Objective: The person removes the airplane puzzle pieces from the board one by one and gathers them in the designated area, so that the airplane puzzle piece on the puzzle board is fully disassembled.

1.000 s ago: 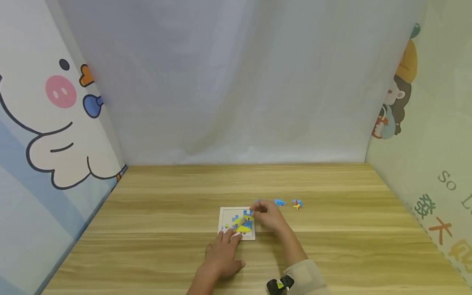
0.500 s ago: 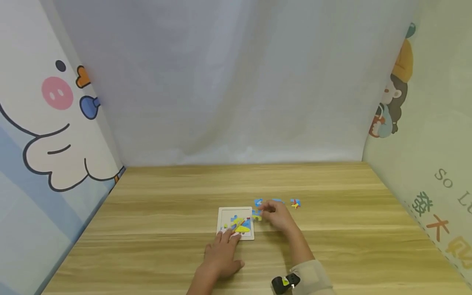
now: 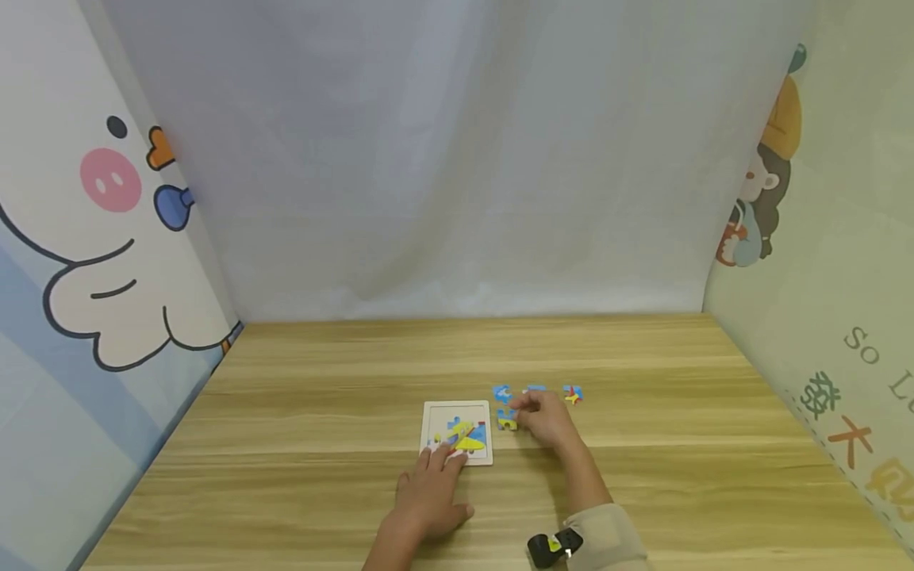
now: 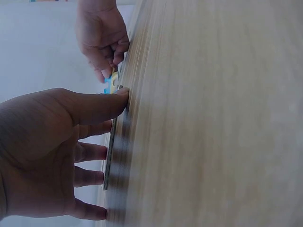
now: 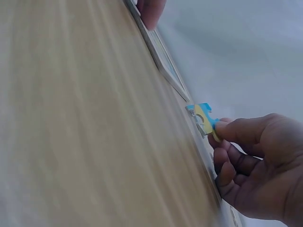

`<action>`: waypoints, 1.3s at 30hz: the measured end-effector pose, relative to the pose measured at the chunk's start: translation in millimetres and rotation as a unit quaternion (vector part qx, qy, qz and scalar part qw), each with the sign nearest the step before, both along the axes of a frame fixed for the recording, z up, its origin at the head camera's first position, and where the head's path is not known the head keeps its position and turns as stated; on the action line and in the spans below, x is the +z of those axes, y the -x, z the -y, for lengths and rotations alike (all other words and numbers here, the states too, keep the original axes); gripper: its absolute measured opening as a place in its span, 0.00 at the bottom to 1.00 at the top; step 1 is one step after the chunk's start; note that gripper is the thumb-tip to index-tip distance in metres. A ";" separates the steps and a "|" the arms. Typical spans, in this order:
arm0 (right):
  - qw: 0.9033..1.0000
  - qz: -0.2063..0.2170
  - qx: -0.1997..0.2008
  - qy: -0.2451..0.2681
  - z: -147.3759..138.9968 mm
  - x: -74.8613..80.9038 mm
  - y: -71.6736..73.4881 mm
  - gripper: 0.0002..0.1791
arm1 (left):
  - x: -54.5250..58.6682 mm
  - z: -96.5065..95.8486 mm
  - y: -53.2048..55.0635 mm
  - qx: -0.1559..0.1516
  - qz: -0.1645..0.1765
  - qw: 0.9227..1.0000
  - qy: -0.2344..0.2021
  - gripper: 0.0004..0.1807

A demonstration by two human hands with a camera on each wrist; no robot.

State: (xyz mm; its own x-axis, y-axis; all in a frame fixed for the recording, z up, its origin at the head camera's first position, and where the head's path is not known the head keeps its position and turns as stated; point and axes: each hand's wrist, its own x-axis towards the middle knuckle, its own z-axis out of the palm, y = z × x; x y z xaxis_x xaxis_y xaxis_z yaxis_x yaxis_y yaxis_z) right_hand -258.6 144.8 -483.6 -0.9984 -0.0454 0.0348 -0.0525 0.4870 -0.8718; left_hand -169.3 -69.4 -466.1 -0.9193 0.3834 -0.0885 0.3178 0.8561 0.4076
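Note:
A square puzzle board [image 3: 428,420] with a pale frame lies on the table, partly filled with pieces of a yellow airplane picture [image 3: 467,438]. My left hand [image 3: 428,492] rests its spread fingertips on the board's near edge. To the right of the board, my right hand [image 3: 544,419] pinches a blue and yellow puzzle piece [image 5: 202,116] between thumb and finger. In the head view that piece sits just off the frame's right side. Behind the right hand lie a blue piece [image 3: 502,393], another blue piece [image 3: 535,388] partly hidden by the fingers, and a red-yellow-blue piece [image 3: 573,394].
The wooden table [image 3: 321,396] meets a pale hanging cloth [image 3: 457,198] at the back. Printed cartoon panels stand on the left and right. A black device [image 3: 553,547] is strapped at the right wrist.
My right hand has drawn the blue and yellow puzzle piece out of the board's upper right area and moved rightward with it. The left hand stays in place on the board.

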 end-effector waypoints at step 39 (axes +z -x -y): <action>0.998 -0.001 0.015 -0.068 9.6 7.1 0.9 0.07 | 1.4 9.5 0.3 0.011 0.017 0.997 -0.071 0.31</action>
State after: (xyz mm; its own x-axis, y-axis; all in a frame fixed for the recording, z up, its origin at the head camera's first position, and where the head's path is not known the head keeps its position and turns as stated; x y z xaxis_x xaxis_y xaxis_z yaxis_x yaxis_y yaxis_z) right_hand -259.5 135.2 -476.5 -0.9963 -0.0805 0.0290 -0.0716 0.5997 -0.7970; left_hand -169.6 -78.9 -464.7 -0.9248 0.3746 -0.0663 0.2838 0.7955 0.5354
